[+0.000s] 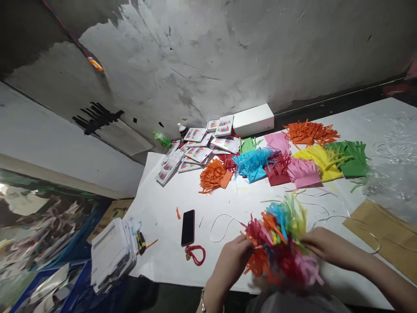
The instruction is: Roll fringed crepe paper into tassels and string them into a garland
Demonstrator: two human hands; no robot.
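Observation:
Over the front of the white table, a bunched tissue-paper tassel garland in red, orange, blue, yellow and pink is held between my two hands. My left hand pinches its left side, fingers closed. On the right side my right hand has its fingers closed on the garland too; the fringes partly cover its fingertips. The lower part of the bunch is blurred. Beyond it lie fringed tissue sheets: a blue one, a pink one, a yellow one and an orange one.
Flat printed packs are piled by the wall beside a white box. A phone with a red strap lies left of my hands. Further left are a cutter and stacked white packs. Brown paper and clear plastic lie right.

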